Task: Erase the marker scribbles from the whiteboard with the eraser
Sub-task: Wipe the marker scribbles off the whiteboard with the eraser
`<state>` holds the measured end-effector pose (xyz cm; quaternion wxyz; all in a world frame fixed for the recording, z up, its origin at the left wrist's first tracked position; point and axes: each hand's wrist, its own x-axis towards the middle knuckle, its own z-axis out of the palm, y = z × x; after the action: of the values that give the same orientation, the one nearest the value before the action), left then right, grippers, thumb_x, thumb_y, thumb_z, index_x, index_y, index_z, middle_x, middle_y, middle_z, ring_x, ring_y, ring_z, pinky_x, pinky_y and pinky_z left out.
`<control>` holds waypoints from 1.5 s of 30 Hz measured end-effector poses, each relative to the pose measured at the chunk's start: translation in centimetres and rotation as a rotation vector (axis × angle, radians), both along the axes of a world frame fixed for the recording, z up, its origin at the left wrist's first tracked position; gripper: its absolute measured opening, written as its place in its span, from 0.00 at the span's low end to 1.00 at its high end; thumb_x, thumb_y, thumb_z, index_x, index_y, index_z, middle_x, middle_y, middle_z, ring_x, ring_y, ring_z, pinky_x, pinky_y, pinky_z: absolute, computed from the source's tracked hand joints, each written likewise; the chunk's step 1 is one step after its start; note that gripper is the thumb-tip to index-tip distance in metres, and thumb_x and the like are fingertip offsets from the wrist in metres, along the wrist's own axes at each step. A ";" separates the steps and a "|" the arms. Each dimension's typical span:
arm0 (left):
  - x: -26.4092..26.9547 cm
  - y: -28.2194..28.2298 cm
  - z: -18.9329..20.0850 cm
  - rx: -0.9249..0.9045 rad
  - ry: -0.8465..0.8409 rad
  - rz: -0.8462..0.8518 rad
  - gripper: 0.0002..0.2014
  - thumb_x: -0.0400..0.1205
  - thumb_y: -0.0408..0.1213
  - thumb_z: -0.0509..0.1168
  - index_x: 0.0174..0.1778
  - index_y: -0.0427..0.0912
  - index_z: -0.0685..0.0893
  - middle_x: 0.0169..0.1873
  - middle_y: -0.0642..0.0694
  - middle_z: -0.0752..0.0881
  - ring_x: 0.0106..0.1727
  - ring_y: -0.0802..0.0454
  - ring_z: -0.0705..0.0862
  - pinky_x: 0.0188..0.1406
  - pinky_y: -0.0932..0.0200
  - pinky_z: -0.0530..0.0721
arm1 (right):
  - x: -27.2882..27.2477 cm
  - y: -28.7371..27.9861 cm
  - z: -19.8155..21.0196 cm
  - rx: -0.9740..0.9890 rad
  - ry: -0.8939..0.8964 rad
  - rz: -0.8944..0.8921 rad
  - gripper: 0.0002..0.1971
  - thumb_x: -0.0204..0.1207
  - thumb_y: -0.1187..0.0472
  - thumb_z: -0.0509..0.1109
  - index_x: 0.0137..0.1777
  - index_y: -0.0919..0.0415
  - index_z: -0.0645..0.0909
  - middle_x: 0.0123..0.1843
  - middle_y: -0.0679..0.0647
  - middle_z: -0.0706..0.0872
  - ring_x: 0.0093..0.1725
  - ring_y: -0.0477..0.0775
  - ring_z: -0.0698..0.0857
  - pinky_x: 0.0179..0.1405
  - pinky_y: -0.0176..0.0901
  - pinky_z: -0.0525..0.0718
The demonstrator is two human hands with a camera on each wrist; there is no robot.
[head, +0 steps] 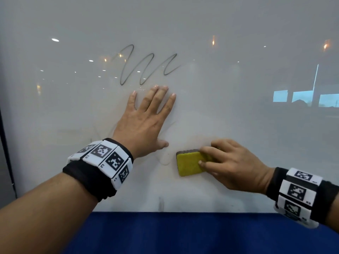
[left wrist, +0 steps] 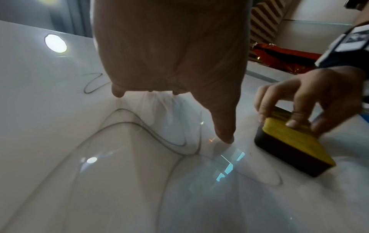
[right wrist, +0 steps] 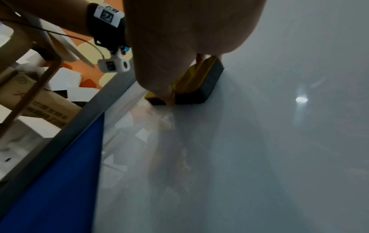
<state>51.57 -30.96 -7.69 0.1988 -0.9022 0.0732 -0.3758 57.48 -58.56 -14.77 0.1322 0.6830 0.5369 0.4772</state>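
Note:
The whiteboard [head: 238, 116] lies flat in front of me. A dark looping marker scribble [head: 145, 66] runs across it just beyond my left hand [head: 145, 118], which presses flat on the board with fingers spread. More faint scribble lines [left wrist: 139, 126] curve beneath that palm and beside the thumb. My right hand [head: 231, 164] grips the yellow-topped eraser [head: 189, 164] with curled fingers and holds its dark felt side against the board, right of the left thumb. The eraser [left wrist: 289, 145] sits close to the left thumb. The right palm hides part of the eraser [right wrist: 199, 82].
A blue surface [head: 183, 233] borders the board's near edge. A grey frame [head: 7, 143] runs along the board's left side. Ceiling lights and a window reflect in the glossy board. Boxes [right wrist: 36, 100] and a wooden frame stand beyond the board's edge.

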 end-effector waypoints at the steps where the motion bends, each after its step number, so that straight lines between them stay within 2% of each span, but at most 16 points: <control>1: 0.0 0.1 -0.2 0.009 0.007 0.007 0.60 0.74 0.70 0.63 0.83 0.48 0.27 0.83 0.45 0.28 0.85 0.46 0.31 0.83 0.32 0.43 | 0.1 -0.2 0.8 -0.021 -0.016 0.010 0.06 0.78 0.61 0.72 0.53 0.56 0.87 0.62 0.61 0.87 0.50 0.68 0.84 0.49 0.55 0.83; 5: 0.0 0.5 -0.8 0.019 0.004 0.007 0.61 0.72 0.71 0.64 0.83 0.50 0.27 0.84 0.46 0.30 0.85 0.47 0.32 0.83 0.31 0.44 | 0.7 -0.7 5.4 0.226 -0.049 0.021 0.08 0.78 0.59 0.72 0.55 0.57 0.87 0.61 0.64 0.87 0.50 0.70 0.83 0.49 0.60 0.84; 8: 0.1 0.9 -0.7 0.033 -0.003 0.000 0.61 0.71 0.71 0.65 0.83 0.50 0.28 0.84 0.46 0.30 0.86 0.46 0.33 0.83 0.31 0.45 | 0.5 0.2 3.7 0.346 -0.037 0.029 0.08 0.76 0.60 0.74 0.54 0.59 0.88 0.60 0.65 0.87 0.48 0.71 0.83 0.47 0.61 0.84; 11: 0.1 1.1 -0.8 0.052 0.000 0.015 0.60 0.73 0.71 0.63 0.83 0.50 0.26 0.84 0.45 0.28 0.85 0.46 0.31 0.82 0.31 0.44 | -0.1 1.7 -0.6 0.176 -0.024 0.047 0.08 0.79 0.60 0.71 0.54 0.59 0.89 0.60 0.64 0.87 0.50 0.69 0.84 0.49 0.58 0.84; 14: 0.1 1.3 -1.2 0.070 0.021 0.019 0.61 0.73 0.72 0.63 0.82 0.51 0.24 0.83 0.45 0.25 0.85 0.45 0.30 0.82 0.32 0.43 | 0.0 2.0 -0.6 0.021 -0.010 0.035 0.07 0.80 0.60 0.70 0.54 0.57 0.88 0.62 0.61 0.87 0.50 0.68 0.84 0.49 0.57 0.84; 18: -0.3 2.8 -2.1 0.110 0.031 0.019 0.67 0.66 0.74 0.68 0.82 0.52 0.25 0.83 0.45 0.26 0.85 0.45 0.31 0.82 0.30 0.45 | 0.4 1.1 3.0 0.179 -0.064 0.038 0.09 0.81 0.59 0.70 0.55 0.58 0.89 0.62 0.63 0.87 0.52 0.70 0.84 0.50 0.58 0.83; 21: -0.5 3.6 -2.8 0.128 0.032 0.026 0.70 0.62 0.71 0.73 0.83 0.53 0.27 0.84 0.46 0.29 0.86 0.44 0.32 0.82 0.29 0.46 | 0.4 1.3 2.2 0.342 -0.062 0.032 0.09 0.77 0.61 0.74 0.55 0.59 0.89 0.62 0.64 0.87 0.52 0.73 0.84 0.47 0.62 0.83; 23: -0.5 3.8 -3.2 0.131 0.031 0.033 0.70 0.63 0.70 0.74 0.82 0.53 0.26 0.84 0.46 0.28 0.85 0.44 0.32 0.82 0.29 0.45 | 0.2 2.3 -0.3 0.297 -0.059 0.040 0.09 0.76 0.62 0.74 0.55 0.58 0.89 0.62 0.64 0.87 0.52 0.72 0.84 0.49 0.60 0.83; 25: -0.4 3.8 -3.2 0.132 0.035 0.040 0.70 0.64 0.70 0.73 0.81 0.54 0.24 0.83 0.46 0.26 0.85 0.44 0.31 0.82 0.30 0.45 | 0.0 3.2 -2.3 0.139 -0.047 0.045 0.09 0.76 0.62 0.74 0.55 0.57 0.89 0.63 0.62 0.87 0.52 0.69 0.84 0.52 0.57 0.83; 27: -0.5 3.8 -3.2 0.130 0.033 0.044 0.69 0.65 0.70 0.73 0.81 0.54 0.23 0.83 0.46 0.26 0.85 0.44 0.30 0.82 0.30 0.44 | 0.0 3.4 -1.9 0.026 -0.035 0.048 0.09 0.77 0.62 0.72 0.56 0.56 0.88 0.64 0.61 0.87 0.52 0.67 0.83 0.51 0.57 0.83; 29: -0.4 3.8 -3.2 0.126 0.037 0.048 0.69 0.65 0.70 0.73 0.81 0.54 0.23 0.83 0.46 0.26 0.85 0.44 0.30 0.82 0.30 0.44 | 0.2 3.4 0.0 0.070 -0.038 0.055 0.08 0.79 0.61 0.71 0.56 0.57 0.88 0.63 0.62 0.87 0.52 0.68 0.84 0.50 0.58 0.83; 31: -0.4 3.8 -3.2 0.122 0.029 0.042 0.69 0.64 0.69 0.74 0.82 0.54 0.25 0.83 0.46 0.27 0.85 0.44 0.31 0.82 0.30 0.45 | 0.2 3.4 1.5 0.218 -0.043 0.050 0.08 0.78 0.61 0.73 0.56 0.57 0.89 0.62 0.63 0.87 0.52 0.71 0.84 0.49 0.59 0.84; 33: -0.4 3.8 -3.2 0.124 0.020 0.033 0.70 0.63 0.69 0.75 0.82 0.55 0.27 0.84 0.47 0.29 0.86 0.45 0.33 0.82 0.29 0.46 | 0.1 4.2 0.9 0.311 -0.033 0.054 0.10 0.76 0.62 0.74 0.56 0.58 0.89 0.62 0.63 0.87 0.52 0.72 0.84 0.48 0.61 0.83; 38: -0.3 4.0 -3.3 0.131 0.010 0.028 0.69 0.64 0.70 0.73 0.82 0.54 0.26 0.84 0.46 0.29 0.86 0.44 0.33 0.82 0.29 0.47 | -0.7 6.9 -4.1 0.105 -0.001 0.049 0.09 0.77 0.63 0.71 0.56 0.57 0.88 0.63 0.61 0.87 0.52 0.68 0.83 0.51 0.58 0.82; 41: -0.4 4.1 -3.3 0.124 0.003 0.023 0.68 0.64 0.70 0.73 0.83 0.54 0.27 0.84 0.46 0.30 0.86 0.45 0.33 0.82 0.29 0.47 | -0.7 6.7 -2.2 0.056 -0.004 0.059 0.09 0.80 0.62 0.68 0.55 0.56 0.87 0.63 0.60 0.87 0.52 0.67 0.83 0.51 0.56 0.82; 45: -0.3 4.2 -3.5 0.109 -0.001 0.019 0.69 0.63 0.68 0.75 0.84 0.53 0.29 0.85 0.47 0.31 0.86 0.46 0.34 0.82 0.30 0.47 | -0.4 6.2 0.9 0.259 -0.025 0.032 0.09 0.77 0.61 0.71 0.55 0.57 0.88 0.64 0.61 0.87 0.53 0.70 0.83 0.51 0.57 0.79</control>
<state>51.27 -26.72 -11.21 0.2514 -0.8903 0.0850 -0.3700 57.12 -52.38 -13.86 0.0420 0.6800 0.4798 0.5529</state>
